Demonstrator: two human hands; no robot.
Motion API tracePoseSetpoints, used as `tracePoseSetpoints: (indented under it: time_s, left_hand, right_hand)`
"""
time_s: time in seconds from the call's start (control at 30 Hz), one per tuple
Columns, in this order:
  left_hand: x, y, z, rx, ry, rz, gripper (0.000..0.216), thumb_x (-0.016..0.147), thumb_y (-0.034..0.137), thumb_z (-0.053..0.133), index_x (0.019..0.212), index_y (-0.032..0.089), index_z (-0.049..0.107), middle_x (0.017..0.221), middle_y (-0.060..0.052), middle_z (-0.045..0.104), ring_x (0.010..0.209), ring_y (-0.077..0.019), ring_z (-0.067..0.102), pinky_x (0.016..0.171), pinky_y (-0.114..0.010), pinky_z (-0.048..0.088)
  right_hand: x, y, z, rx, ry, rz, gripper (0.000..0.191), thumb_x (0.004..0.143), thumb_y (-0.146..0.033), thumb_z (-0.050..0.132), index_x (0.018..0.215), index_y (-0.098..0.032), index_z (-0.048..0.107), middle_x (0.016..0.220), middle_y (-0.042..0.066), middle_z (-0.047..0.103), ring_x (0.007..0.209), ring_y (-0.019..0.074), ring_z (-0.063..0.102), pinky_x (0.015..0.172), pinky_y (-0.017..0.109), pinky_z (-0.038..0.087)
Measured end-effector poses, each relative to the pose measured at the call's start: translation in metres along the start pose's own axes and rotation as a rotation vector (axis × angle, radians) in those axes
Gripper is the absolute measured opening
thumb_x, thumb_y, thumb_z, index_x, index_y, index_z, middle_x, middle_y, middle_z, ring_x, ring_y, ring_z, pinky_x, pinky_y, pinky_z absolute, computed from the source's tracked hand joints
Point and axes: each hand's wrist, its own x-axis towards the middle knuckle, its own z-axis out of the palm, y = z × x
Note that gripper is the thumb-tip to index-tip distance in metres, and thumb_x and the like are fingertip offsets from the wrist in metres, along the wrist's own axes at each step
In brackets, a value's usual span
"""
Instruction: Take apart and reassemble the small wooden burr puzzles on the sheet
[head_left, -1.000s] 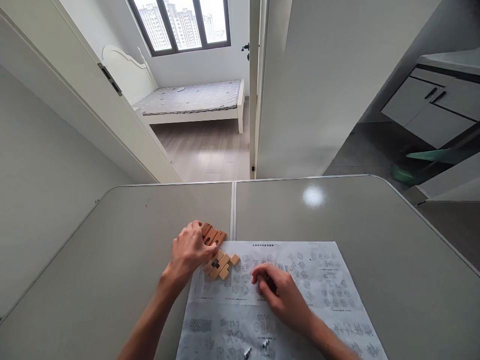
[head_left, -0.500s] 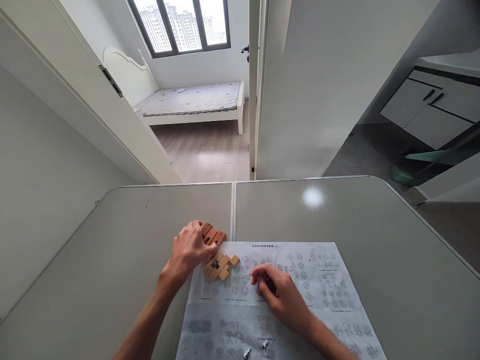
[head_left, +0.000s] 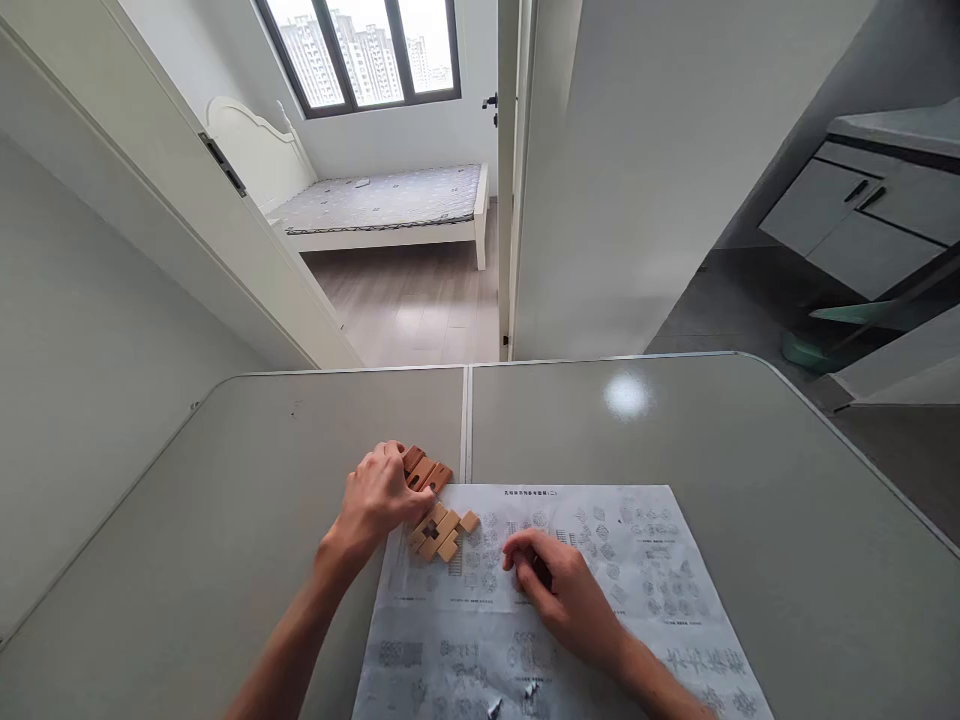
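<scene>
My left hand [head_left: 379, 500] rests with curled fingers on a cluster of wooden puzzle blocks. The darker brown blocks [head_left: 424, 470] lie just beyond its fingertips, and a lighter interlocked wooden piece [head_left: 444, 532] sits under and beside the fingers on the corner of a printed sheet [head_left: 637, 590]. My right hand [head_left: 559, 590] lies on that sheet with its fingers curled under; something dark shows between them, too hidden to name.
The grey folding table [head_left: 225, 500] has a seam [head_left: 466, 420] down its middle. Small crumpled bits [head_left: 529, 692] lie on the sheet's near edge. Beyond the table are an open doorway to a bedroom with a bed [head_left: 390, 200], and cabinets [head_left: 870, 220] at right.
</scene>
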Motion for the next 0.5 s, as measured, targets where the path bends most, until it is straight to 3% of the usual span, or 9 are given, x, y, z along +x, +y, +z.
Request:
tracePoseSetpoints:
  time_s: [0.5]
  left_hand:
    - [0.0011,-0.0024,-0.002,-0.031,0.003,0.01,0.052,0.068,0.047,0.07,0.109,0.018,0.058,0.112,-0.013,0.068,0.099,-0.0303,0.067,0.079,-0.037,0.05]
  right_hand:
    - [0.0002,0.002,0.0,0.012,0.001,0.015,0.016,0.101,-0.021,0.048,0.101,-0.023,0.063,0.087,0.003,0.071,0.065,0.0167,0.058,0.063,0.028,0.047]
